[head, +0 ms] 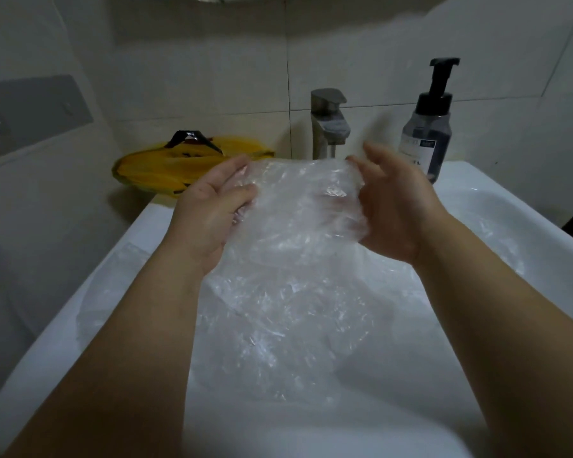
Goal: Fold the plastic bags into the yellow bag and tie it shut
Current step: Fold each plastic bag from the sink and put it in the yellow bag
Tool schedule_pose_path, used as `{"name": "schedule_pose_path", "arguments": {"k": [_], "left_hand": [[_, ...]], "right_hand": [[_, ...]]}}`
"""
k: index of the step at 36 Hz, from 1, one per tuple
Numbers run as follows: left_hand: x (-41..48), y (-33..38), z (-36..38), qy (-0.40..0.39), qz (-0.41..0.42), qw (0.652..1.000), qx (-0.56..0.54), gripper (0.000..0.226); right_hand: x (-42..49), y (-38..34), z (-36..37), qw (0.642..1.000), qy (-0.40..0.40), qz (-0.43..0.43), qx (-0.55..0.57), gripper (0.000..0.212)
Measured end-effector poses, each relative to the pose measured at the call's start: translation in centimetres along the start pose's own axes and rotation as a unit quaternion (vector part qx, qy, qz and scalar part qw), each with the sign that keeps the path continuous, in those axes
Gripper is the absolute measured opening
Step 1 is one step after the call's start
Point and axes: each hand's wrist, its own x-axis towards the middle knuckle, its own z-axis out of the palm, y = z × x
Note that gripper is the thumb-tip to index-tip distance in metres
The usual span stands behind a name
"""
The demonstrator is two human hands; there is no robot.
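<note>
1. Above the sink, the left hand and right hand each pinch a side edge of the clear plastic bag.
2. The yellow bag lies far left on the ledge, apart.
3. Loose plastic heaped in the basin blurs together.

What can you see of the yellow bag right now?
The yellow bag looks like thin, glossy plastic, crumpled and lying flat on the ledge at the sink's back left corner, by the tiled wall, left of the tap. A black strip, perhaps a handle, arches over its top. Neither hand touches it: the left hand and right hand both hold a clear bag in front, the left hand hiding part of its near edge.
</note>
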Motion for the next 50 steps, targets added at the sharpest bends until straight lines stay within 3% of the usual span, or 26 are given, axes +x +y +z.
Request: {"name": "schedule_pose_path", "arguments": {"k": [3, 5, 7, 18, 22, 24, 27, 29, 33, 37, 39, 42, 44, 47, 50], "left_hand": [[-0.1, -0.1, 0.1, -0.005, 0.01, 1.0, 0.016, 0.039], [-0.1, -0.1, 0.0, 0.001, 0.009, 1.0, 0.012, 0.035], [0.1, -0.2, -0.1, 0.012, 0.011, 1.0, -0.002, 0.032], [0.6, 0.1, -1.1, 0.008, -0.016, 0.998, -0.062, 0.034], [0.3, 0.1, -1.3, 0.014, -0.01, 0.999, 0.034, 0.02], [0.1, -0.1, -1.4, 0.022, 0.001, 0.992, 0.123, 0.026], [-0.5, -0.2, -1.2, 0.002, 0.031, 0.971, 0.236, 0.056], [-0.8, -0.3, -1.1, 0.0, 0.055, 0.955, 0.292, 0.063], [-0.8, -0.4, -1.3, 0.061, 0.115, 0.907, 0.402, 0.05], [-0.7, -0.5, -1.4, 0.072, 0.152, 0.901, 0.4, 0.019], [-0.4, -0.4, -1.4, 0.075, 0.131, 0.934, 0.322, 0.017], [0.0, 0.3, -1.3, 0.032, 0.05, 0.993, 0.098, 0.012], [0.1, 0.7, -1.1, -0.008, 0.005, 1.0, -0.024, 0.01], [0.0, 0.6, -0.7, -0.023, -0.011, 0.999, -0.035, 0.011], [0.1, 0.3, -0.5, 0.019, 0.002, 0.999, 0.03, 0.012]], "right_hand": [[0.2, 0.4, -0.1, 0.998, 0.04, -0.028, -0.044, 0.021], [0.3, 0.4, -0.3, 0.993, 0.08, -0.055, -0.064, 0.051], [0.4, 0.4, -0.6, 0.986, 0.112, -0.081, -0.093, 0.056], [0.7, 0.5, -1.3, 0.964, 0.144, -0.117, -0.191, 0.047], [0.6, 0.4, -1.4, 0.965, 0.125, -0.095, -0.209, 0.03], [0.6, 0.4, -1.4, 0.96, 0.12, -0.089, -0.237, 0.037], [0.9, 0.6, -1.8, 0.924, 0.139, -0.107, -0.339, 0.056], [1.2, 0.7, -2.1, 0.905, 0.145, -0.116, -0.382, 0.065], [1.2, 1.1, -2.5, 0.85, 0.153, -0.129, -0.488, 0.066], [1.2, 1.3, -2.7, 0.802, 0.169, -0.15, -0.553, 0.043], [1.1, 1.1, -2.7, 0.812, 0.197, -0.162, -0.525, 0.032], [1.2, 0.8, -2.4, 0.879, 0.222, -0.149, -0.396, 0.036], [1.1, 0.6, -2.0, 0.922, 0.211, -0.151, -0.287, 0.012], [1.1, 0.3, -1.5, 0.95, 0.202, -0.174, -0.165, 0.009], [1.1, 0.4, -1.2, 0.942, 0.213, -0.197, -0.171, 0.017]]}}
